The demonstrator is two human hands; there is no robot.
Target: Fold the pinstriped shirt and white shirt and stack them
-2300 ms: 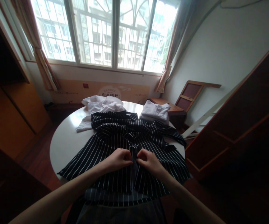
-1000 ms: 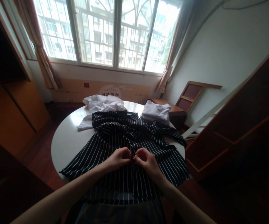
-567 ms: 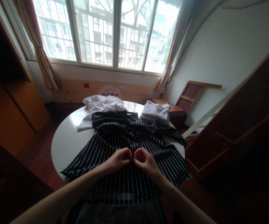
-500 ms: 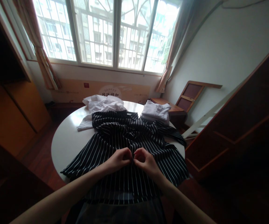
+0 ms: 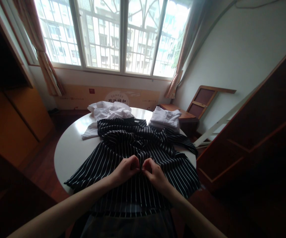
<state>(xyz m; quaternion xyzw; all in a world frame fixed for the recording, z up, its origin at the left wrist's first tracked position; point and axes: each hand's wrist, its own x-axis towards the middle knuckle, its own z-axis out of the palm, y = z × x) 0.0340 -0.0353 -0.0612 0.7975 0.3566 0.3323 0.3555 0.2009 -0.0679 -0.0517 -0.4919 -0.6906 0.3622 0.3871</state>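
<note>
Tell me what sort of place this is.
Most likely a room in a flat: a barred window with curtains faces apartment blocks, wooden cupboards line the wall, and a round white table holds a striped shirt and other clothes.

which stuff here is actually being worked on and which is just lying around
In use:
- striped shirt, spread on the round table
- left hand and right hand, both pinching the shirt's front where its edges meet

Lying about:
- crumpled white cloth at the far side of the table
- folded white garment at the far right
- wooden chair by the wall
</note>
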